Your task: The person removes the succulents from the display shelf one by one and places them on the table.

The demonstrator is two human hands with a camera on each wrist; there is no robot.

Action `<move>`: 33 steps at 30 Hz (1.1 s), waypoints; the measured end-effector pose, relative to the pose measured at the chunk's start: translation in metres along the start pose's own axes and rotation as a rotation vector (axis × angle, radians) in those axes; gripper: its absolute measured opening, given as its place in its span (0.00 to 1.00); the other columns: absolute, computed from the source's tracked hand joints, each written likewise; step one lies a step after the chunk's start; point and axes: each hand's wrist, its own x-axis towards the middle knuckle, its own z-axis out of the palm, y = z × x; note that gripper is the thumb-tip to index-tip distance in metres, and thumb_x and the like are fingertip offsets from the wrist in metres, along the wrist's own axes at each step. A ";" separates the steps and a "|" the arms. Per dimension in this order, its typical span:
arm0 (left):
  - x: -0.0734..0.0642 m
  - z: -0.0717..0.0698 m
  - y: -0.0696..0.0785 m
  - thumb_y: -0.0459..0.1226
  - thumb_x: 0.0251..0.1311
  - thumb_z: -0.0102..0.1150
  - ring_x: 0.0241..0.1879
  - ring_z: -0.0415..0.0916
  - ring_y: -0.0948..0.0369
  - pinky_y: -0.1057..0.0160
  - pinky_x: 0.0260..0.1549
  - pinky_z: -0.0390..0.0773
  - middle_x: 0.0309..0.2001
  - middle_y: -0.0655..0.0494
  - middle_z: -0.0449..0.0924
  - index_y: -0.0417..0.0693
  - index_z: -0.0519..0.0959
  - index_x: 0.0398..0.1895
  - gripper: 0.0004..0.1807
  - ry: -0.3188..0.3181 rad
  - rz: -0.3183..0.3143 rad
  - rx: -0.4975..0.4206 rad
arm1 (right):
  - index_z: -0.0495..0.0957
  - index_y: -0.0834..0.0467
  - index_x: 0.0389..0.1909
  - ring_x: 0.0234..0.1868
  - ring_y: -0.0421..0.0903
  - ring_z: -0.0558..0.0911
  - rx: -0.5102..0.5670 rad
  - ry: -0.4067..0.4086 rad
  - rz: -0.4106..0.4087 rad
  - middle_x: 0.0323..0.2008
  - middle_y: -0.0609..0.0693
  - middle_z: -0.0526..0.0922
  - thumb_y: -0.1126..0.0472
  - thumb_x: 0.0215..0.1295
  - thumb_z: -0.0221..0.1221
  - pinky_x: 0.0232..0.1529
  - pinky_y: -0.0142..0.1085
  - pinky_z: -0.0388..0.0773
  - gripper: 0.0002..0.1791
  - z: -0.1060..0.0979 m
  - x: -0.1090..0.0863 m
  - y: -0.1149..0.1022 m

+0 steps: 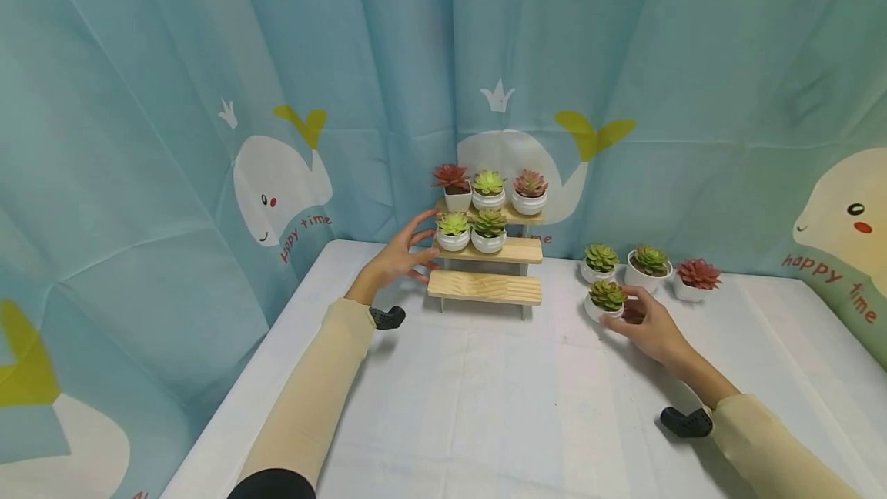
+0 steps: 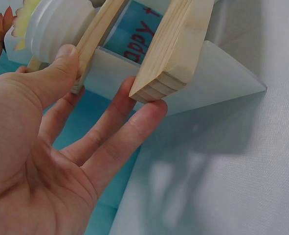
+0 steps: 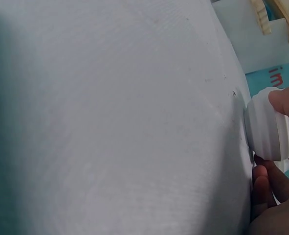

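Right hand (image 1: 651, 329) pinches a green potted succulent (image 1: 604, 299), roughly upright, rosette (image 1: 608, 295) facing up, right of a three-step wooden stand (image 1: 492, 249). Left hand (image 1: 397, 259), fingers (image 2: 116, 142) extended, touches the stand's left end; its long boards (image 1: 485, 288) run left to right. Three more potted succulents (image 1: 649, 262) sit near the pinched one on the white-clothed bench (image 1: 485, 406), before a blue whale-print curtain (image 1: 388, 45). The left wrist view alone reveals fingertips against board ends; the right wrist view, the pot's (image 3: 269, 125) ridged side.
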 end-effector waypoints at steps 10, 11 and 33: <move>0.000 0.001 0.002 0.35 0.74 0.59 0.61 0.75 0.34 0.41 0.40 0.86 0.82 0.45 0.47 0.74 0.48 0.83 0.44 0.004 -0.005 -0.002 | 0.57 0.68 0.75 0.58 0.60 0.76 0.009 -0.007 0.008 0.63 0.73 0.74 0.48 0.70 0.67 0.44 0.27 0.73 0.44 0.000 0.000 0.001; -0.001 0.001 0.002 0.35 0.74 0.59 0.61 0.74 0.33 0.41 0.40 0.86 0.82 0.45 0.47 0.73 0.48 0.83 0.44 0.004 -0.004 -0.003 | 0.57 0.68 0.75 0.58 0.60 0.76 0.009 -0.005 0.006 0.63 0.73 0.74 0.48 0.70 0.67 0.44 0.27 0.73 0.44 0.000 0.000 0.001; -0.001 0.001 0.000 0.35 0.74 0.59 0.56 0.78 0.33 0.42 0.38 0.86 0.81 0.44 0.49 0.73 0.48 0.83 0.44 0.019 -0.003 0.015 | 0.54 0.68 0.75 0.61 0.67 0.76 -0.020 -0.114 -0.085 0.62 0.71 0.73 0.51 0.70 0.68 0.57 0.55 0.78 0.45 -0.018 -0.001 -0.004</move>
